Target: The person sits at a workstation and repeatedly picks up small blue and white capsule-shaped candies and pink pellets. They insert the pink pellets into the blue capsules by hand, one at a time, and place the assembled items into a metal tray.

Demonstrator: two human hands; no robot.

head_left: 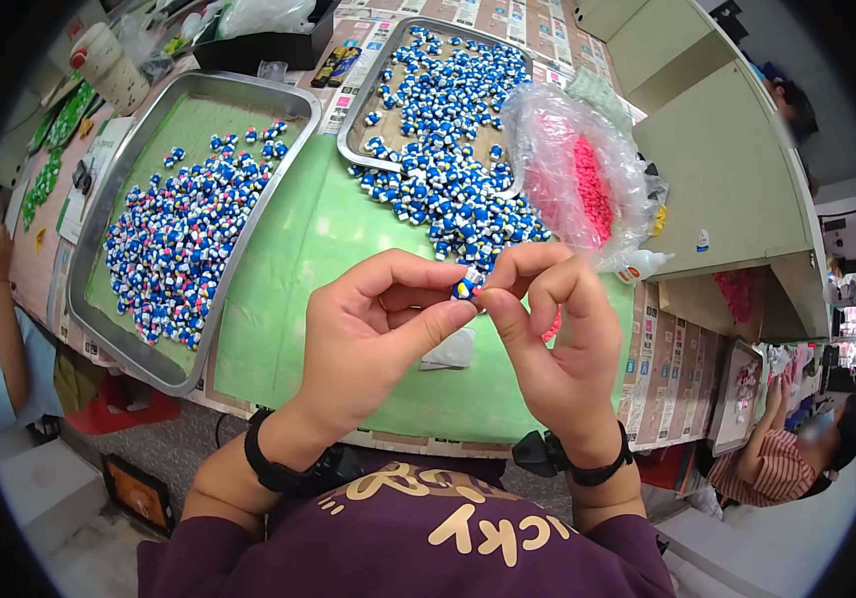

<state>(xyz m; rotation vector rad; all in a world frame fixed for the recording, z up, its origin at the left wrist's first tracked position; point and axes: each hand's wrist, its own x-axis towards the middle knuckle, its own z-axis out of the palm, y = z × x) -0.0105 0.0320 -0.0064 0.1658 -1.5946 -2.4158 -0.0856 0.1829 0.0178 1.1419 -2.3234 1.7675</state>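
Note:
Between the thumb and index finger of my left hand (pixel 363 314) is a small blue-and-white figurine (pixel 465 289) with a touch of yellow. My right hand (pixel 572 334) is closed in a pinch right at the figurine's side. A speck of pink shows by those fingertips, too small to name. Just beyond my hands, a heap of similar blue-and-white figurines (pixel 473 214) spills from the far metal tray (pixel 348 135) onto the green mat (pixel 288 259). Pink pieces (pixel 553 324) show partly behind my right fingers, and a white square pad (pixel 451 351) lies below them.
At left stands a metal tray (pixel 214 339) of figurines, many with pink bits. A clear bag (pixel 538 169) holds pink pieces (pixel 590 189); beside it lies a small white bottle (pixel 644 263). A cup (pixel 109 70) and black box (pixel 269 50) stand far left. Other people sit at both sides.

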